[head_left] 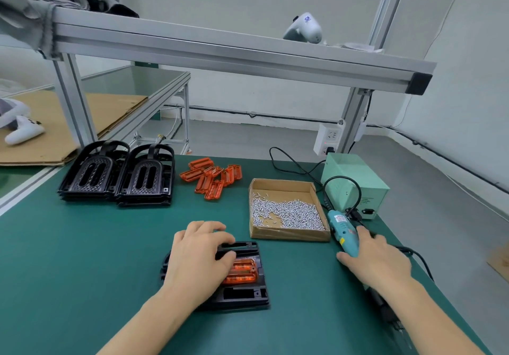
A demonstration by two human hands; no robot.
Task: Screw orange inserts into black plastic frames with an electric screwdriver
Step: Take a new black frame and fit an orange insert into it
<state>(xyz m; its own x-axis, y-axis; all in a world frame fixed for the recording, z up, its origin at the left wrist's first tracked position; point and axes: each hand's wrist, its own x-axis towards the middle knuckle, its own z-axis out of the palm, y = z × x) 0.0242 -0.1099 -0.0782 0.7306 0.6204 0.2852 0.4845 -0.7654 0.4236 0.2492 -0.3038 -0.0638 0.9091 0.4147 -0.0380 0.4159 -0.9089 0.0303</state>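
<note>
Presently, frame [242,294]: flat on the green mat [82,258], orange insert [242,270] seated in its middle.
Left hand [198,258]: fingers spread, pressing frame and insert down, seemingly to steady them.
Right hand [377,258]: loosely curled over the electric screwdriver [343,229], lying beside the screw box [286,233].

Two bare forearms are seen entering from the near edge, one at the left and one at the right. No sleeves, gloves, rings or watches are worn on the visible parts. The left hand [197,255] and the right hand [378,258] are shown uncovered, with short, unpainted fingernails.
</note>
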